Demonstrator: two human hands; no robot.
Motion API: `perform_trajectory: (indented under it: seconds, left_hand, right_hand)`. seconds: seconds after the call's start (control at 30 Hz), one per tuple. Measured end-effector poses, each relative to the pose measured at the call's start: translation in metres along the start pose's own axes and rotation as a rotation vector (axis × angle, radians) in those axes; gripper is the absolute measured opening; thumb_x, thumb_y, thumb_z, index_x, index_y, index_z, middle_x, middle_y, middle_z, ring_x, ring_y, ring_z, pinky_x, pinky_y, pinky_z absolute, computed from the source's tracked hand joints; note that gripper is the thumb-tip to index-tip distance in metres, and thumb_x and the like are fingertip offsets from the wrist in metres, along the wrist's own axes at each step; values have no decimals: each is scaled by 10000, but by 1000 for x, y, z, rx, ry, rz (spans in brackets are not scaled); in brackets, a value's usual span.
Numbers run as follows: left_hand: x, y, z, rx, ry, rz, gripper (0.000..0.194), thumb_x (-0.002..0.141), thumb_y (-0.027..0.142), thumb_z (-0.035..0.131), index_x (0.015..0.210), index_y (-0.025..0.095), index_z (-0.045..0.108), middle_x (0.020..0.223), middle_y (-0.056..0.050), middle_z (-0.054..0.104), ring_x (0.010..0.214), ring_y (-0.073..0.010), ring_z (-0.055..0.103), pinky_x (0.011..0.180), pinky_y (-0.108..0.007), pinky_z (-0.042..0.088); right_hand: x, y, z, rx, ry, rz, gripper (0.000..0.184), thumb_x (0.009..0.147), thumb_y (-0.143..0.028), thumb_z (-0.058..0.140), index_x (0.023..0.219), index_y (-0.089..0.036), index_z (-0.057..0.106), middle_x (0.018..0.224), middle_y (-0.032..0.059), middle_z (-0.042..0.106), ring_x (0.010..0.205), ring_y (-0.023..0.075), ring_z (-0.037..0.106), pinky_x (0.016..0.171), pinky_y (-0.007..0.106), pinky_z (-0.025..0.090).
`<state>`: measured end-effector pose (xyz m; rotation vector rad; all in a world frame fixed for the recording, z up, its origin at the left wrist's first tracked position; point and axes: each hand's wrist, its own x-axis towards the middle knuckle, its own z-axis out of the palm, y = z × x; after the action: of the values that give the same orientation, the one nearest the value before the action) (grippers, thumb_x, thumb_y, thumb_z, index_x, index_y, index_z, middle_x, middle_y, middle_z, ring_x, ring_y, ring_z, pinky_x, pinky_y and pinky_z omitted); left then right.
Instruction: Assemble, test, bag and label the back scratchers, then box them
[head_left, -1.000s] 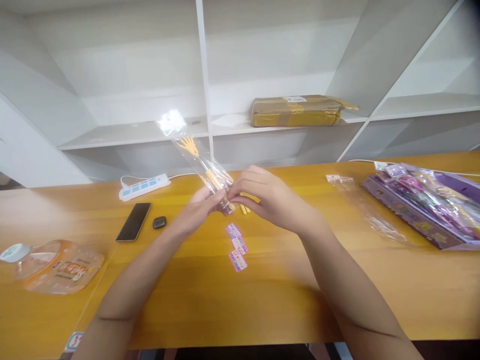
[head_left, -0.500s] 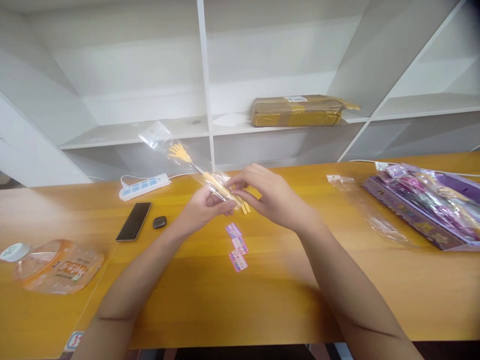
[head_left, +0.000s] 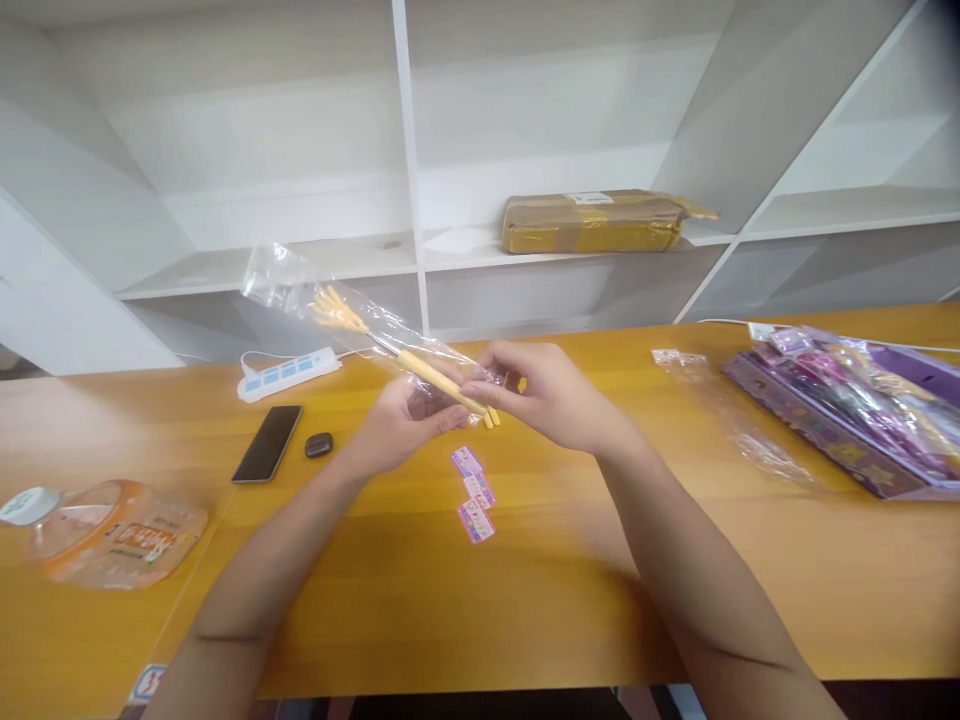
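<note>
A yellow back scratcher (head_left: 427,372) with a hand-shaped head and a metal shaft lies slanted inside a clear plastic bag (head_left: 279,280), above the table. My left hand (head_left: 401,425) is closed around the bagged handle from below. With thumb and fingers, my right hand (head_left: 532,390) pinches the bag near the handle's lower end. Small yellow ends (head_left: 491,418) show just beneath my right fingers; what they belong to is hidden. Several small pink and purple cards (head_left: 477,521) lie on the table below my hands.
On the right is a purple box (head_left: 847,445) with bagged items, beside an empty clear bag (head_left: 757,420). A power strip (head_left: 289,373), phone (head_left: 268,443), small black case (head_left: 319,445) and orange bottle (head_left: 120,530) lie left. A taped carton (head_left: 596,222) sits on the shelf.
The back scratcher's head and the bag's far end have shifted left and slightly down. My right fingers have moved a little right along the handle.
</note>
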<state>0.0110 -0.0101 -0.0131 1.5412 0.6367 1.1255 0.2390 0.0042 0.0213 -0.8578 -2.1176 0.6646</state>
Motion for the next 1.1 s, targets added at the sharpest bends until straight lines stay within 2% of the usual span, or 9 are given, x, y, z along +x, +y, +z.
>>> perform_trajectory:
  seconds: [0.1,0.33,0.47,0.7,0.93,1.1]
  left_hand:
    - [-2,-2,1,-4,-1,13,287,889,275,870,1102,180,703,1145,-89,777,996,-197,760,846,-325,629]
    - [-4,-4,-3,51,33,6,322,895,328,868,1109,171,686,1050,-80,774,911,-186,741,823,-337,612]
    - [-3,1,-5,63,16,-1,280,914,317,848,1083,167,685,999,-64,748,880,-169,715,809,-322,599]
    - [1,3,-10,13,-20,-3,385,918,305,833,1251,208,665,1109,-76,733,866,-154,684,764,-292,564]
    - [2,-6,-11,-25,-25,3,431,951,303,773,1363,245,660,955,-22,667,766,-131,611,698,-278,500]
    - [1,-7,-10,-25,3,-13,462,960,301,739,1402,217,634,964,-35,661,800,-145,592,684,-276,491]
  right_hand:
    - [0,-1,1,29,-12,0,379,1038,-542,660,879,-201,705,764,-1,683,664,123,539,606,265,375]
    - [0,0,4,-84,100,-115,392,1093,-426,592,794,-187,674,662,-18,623,607,107,497,614,264,366]
    - [0,0,5,-141,112,-167,422,1119,-407,534,769,-195,634,659,-20,615,607,110,500,621,269,363]
    - [-1,-1,8,-149,92,-125,468,1133,-432,487,737,-202,582,647,-13,615,594,119,507,595,287,329]
    - [1,2,8,-84,50,-79,423,1098,-374,526,722,-193,592,634,-18,606,586,112,507,571,276,306]
    - [3,5,7,-12,34,-80,330,1077,-418,583,850,-190,656,703,-12,647,645,116,534,591,253,347]
